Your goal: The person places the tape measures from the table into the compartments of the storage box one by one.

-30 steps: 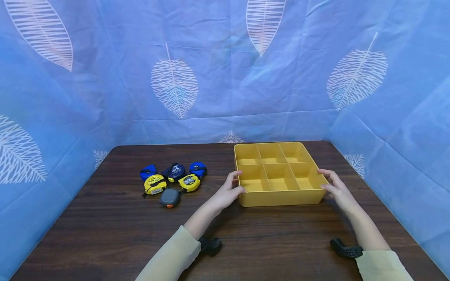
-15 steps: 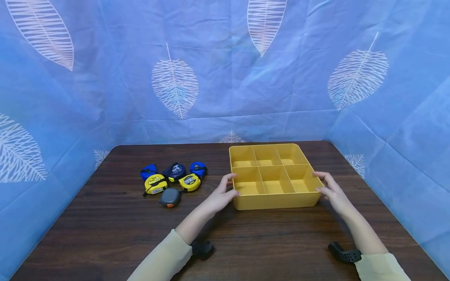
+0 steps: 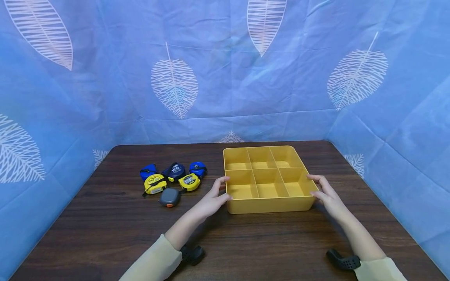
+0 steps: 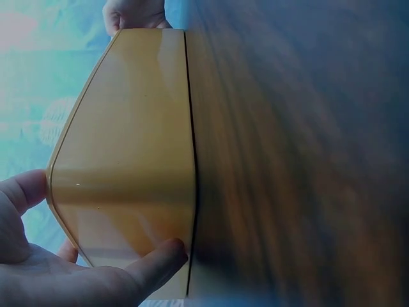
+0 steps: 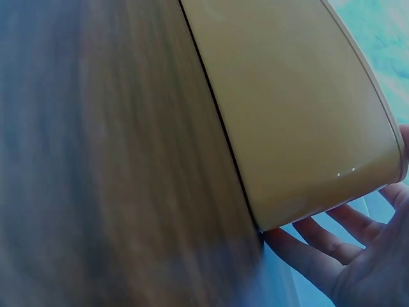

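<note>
A yellow divided storage box (image 3: pixel 270 206) lies on the dark wooden table, several compartments open upward with nothing in them. My left hand (image 3: pixel 209 201) presses its left side, thumb at the near corner and fingers spread along the wall. In the left wrist view, a finger (image 4: pixel 167 254) touches low on the wall, near the table. On the opposite side my right hand (image 3: pixel 330 200) bears against the box, with extended fingers (image 5: pixel 307 256) on the side wall in the right wrist view and the thumb at the rim.
Left of the box lie several tape measures: blue ones (image 3: pixel 198 169), yellow ones (image 3: pixel 155 184) and a grey one (image 3: pixel 170 198) nearest me. Blue leaf-print cloth (image 3: pixel 211 78) rises behind the table (image 3: pixel 267 246) and along both sides.
The yellow box has slid left and slightly toward me across the table, with both hands moving along at its sides. The tape measures have stayed put.
</note>
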Tool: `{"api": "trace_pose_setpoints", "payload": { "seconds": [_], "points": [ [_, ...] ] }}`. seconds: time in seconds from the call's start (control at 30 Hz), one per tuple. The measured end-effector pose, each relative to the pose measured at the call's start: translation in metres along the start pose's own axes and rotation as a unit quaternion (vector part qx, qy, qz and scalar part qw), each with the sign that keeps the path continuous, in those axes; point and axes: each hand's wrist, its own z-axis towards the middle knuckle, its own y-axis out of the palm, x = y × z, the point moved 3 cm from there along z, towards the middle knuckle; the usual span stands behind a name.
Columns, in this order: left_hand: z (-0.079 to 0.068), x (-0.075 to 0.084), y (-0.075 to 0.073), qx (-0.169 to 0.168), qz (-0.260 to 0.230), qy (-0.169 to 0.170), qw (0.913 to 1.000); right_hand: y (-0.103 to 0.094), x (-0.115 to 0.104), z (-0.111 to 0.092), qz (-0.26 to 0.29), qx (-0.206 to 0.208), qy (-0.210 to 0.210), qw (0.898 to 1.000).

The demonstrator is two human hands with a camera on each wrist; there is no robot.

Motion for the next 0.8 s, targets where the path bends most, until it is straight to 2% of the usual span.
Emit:
{"api": "trace_pose_setpoints", "payload": {
  "seconds": [0.17,0.47,0.8],
  "points": [
    [-0.004,-0.002,-0.004,0.005,0.019,-0.004,0.9998,0.004,-0.003,-0.002,-0.002,0.001,0.003,1.0],
    [-0.014,-0.003,-0.01,-0.001,0.023,-0.009,0.9997,0.01,-0.008,-0.002,0.013,-0.013,-0.006,1.0],
    [-0.024,-0.003,-0.014,-0.01,0.027,0.0,0.9996,0.014,-0.01,-0.005,-0.017,-0.024,0.005,1.0]
  ]
}}
